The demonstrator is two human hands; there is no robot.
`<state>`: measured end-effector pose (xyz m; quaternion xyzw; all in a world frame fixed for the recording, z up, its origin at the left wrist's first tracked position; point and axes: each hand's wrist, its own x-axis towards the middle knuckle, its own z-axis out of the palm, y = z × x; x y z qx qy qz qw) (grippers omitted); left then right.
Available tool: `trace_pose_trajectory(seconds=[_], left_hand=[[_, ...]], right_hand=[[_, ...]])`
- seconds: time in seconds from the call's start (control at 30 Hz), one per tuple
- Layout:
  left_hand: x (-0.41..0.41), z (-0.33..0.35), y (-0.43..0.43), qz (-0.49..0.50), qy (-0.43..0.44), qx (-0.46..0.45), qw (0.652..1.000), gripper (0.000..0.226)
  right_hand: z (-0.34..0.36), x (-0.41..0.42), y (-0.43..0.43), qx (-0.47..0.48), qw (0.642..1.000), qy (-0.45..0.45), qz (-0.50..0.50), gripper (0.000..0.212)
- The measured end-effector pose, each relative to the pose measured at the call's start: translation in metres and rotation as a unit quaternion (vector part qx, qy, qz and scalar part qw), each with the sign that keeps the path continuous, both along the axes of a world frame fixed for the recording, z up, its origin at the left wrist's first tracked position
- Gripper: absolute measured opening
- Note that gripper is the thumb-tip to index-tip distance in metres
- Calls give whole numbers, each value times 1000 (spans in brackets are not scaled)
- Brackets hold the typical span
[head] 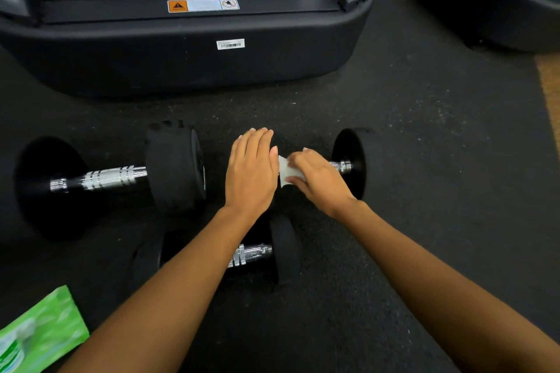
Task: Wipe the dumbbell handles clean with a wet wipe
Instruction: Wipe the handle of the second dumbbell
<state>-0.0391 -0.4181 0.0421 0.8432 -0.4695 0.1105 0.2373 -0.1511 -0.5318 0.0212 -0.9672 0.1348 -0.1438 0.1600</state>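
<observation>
Three black dumbbells with chrome handles lie on the dark rubber floor. My right hand (318, 180) wraps a white wet wipe (286, 172) around the handle of the right dumbbell (351, 160). My left hand (251, 171) rests flat, fingers straight, on that dumbbell's left weight, hiding it. A larger dumbbell (106, 179) lies to the left, its handle bare. A third dumbbell (272, 251) lies nearer me, partly under my left forearm.
A treadmill's black rear end (188, 48) stands just behind the dumbbells. Another black machine base (500, 0) fills the top right. A green wet wipe pack (39, 333) lies at the bottom left. A wooden floor strip (550, 85) shows at the right edge.
</observation>
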Motion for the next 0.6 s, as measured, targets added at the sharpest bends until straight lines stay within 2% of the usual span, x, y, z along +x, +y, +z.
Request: trace_pose_trajectory(seconds=[0.2,0.4,0.6], left_hand=[[0,2,1,-1,3,-2,1000,47],[1,2,0,-3,-2,3,1000,46],[0,1,-1,1,-5,0,1000,46]], right_hand=[[-7,20,12,-70,996,-12,61,26],[-8,-4,3,-78,996,-33,19,27],[-11,20,15,-108,994,-36,8,17]])
